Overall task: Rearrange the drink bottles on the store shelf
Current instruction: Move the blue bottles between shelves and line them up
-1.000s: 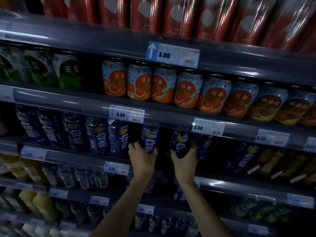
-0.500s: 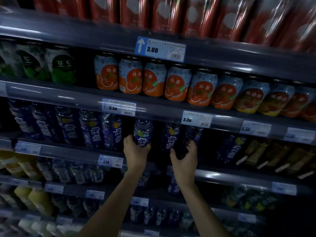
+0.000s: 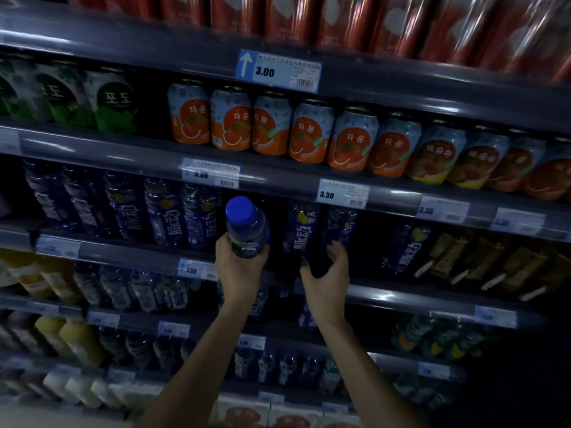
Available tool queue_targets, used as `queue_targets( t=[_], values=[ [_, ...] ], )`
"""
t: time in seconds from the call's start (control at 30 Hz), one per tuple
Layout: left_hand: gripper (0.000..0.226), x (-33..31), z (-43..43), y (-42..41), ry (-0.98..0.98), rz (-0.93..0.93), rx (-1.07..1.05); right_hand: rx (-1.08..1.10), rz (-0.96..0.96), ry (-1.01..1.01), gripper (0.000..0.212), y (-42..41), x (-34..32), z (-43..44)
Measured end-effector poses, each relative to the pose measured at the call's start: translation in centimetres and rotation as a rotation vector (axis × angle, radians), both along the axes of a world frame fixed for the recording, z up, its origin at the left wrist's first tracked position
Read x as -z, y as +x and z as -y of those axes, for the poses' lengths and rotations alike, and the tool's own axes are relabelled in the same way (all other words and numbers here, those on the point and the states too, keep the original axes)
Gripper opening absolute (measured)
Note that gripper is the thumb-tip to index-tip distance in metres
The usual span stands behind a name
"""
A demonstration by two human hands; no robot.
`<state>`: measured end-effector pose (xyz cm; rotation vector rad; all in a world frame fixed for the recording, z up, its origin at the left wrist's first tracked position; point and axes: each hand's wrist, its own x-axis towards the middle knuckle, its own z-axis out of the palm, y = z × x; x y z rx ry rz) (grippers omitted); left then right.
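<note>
My left hand (image 3: 239,267) grips a blue drink bottle (image 3: 247,230) by its lower body. The bottle is pulled out of the row and tipped towards me, so its blue cap faces the camera. My right hand (image 3: 329,276) is loosely wrapped round the dark base of a second blue bottle (image 3: 338,223), which stands on the same shelf (image 3: 123,251). Another blue bottle (image 3: 301,230) stands upright between my two hands. More bottles of the same kind (image 3: 160,211) fill the row to the left.
Orange cans (image 3: 272,125) and green cans (image 3: 114,100) line the shelf above, under price tags (image 3: 278,72). Red cans fill the top shelf. A lone blue bottle (image 3: 404,245) and brown bottles (image 3: 482,261) stand to the right. Yellow and clear bottles sit on the lower shelves.
My left hand has drawn its bottle out of the row and tipped it forward, so the cap now shows. My right hand has loosened on the other bottle's base.
</note>
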<state>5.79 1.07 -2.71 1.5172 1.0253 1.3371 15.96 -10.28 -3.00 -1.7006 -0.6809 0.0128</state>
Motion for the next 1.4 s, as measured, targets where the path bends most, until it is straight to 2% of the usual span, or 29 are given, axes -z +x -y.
queue_targets(
  t=[0.27,0.47,0.57,0.67,0.8,0.97,1.13,1.23,1.33,1.37,1.4],
  values=[
    [0.056,-1.3,1.7,-3.0,0.056,-0.007,0.027,-0.022,0.039,-0.048,0.050,-0.9,1.7,1.1],
    [0.057,-0.6,3.2,-6.6,-0.037,-0.026,0.061,-0.095,0.116,-0.127,0.030,-3.8,6.1,1.9],
    [0.056,0.8,4.1,-8.4,-0.042,-0.039,0.053,-0.117,0.071,-0.203,0.032,-5.2,8.9,1.7],
    [0.060,2.5,4.9,-10.1,-0.070,-0.044,0.024,-0.243,-0.002,-0.315,0.038,-6.3,11.8,1.6],
    [0.059,5.7,5.8,-11.9,-0.135,-0.076,-0.036,-0.250,0.085,-0.447,0.047,-7.1,15.3,1.3],
    [0.056,11.0,6.4,-13.4,-0.128,-0.117,-0.070,-0.264,-0.009,-0.420,0.043,-7.6,20.2,0.4],
    [0.058,17.3,6.1,-13.2,-0.191,-0.135,-0.090,-0.203,0.136,-0.510,0.047,-7.1,25.5,-1.4],
    [0.063,20.8,5.5,-12.7,-0.258,-0.124,-0.093,-0.217,0.237,-0.501,0.062,-6.6,28.8,-1.9],
    [0.065,23.3,4.8,-11.9,-0.320,-0.109,-0.086,-0.275,0.215,-0.571,0.085,-5.9,31.4,-1.9],
    [0.065,24.0,4.5,-11.6,-0.332,-0.103,-0.087,-0.290,0.248,-0.592,0.083,-5.6,32.0,-2.0],
    [0.065,24.5,4.1,-11.2,-0.336,-0.097,-0.093,-0.302,0.295,-0.607,0.071,-5.5,32.4,-2.2]
  ],
)
